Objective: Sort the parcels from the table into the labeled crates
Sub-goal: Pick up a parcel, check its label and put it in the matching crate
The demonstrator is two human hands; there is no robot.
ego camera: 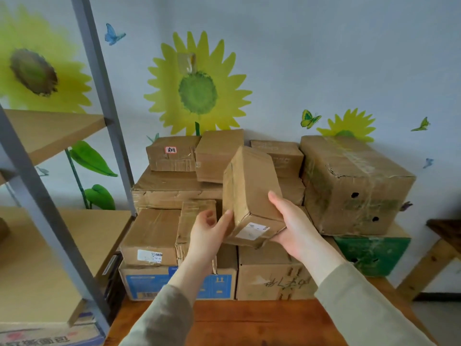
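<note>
Parcel storeroom: stacked cartons (356, 186), metal shelving (99, 78), sunflower-mural wall (197, 88).

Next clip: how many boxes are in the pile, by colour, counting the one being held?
Brown boxes: 9, counting the held parcel
Blue box: 1
Green box: 1
Total: 11 in view; the cardboard just right of the parcel may be another.
</note>
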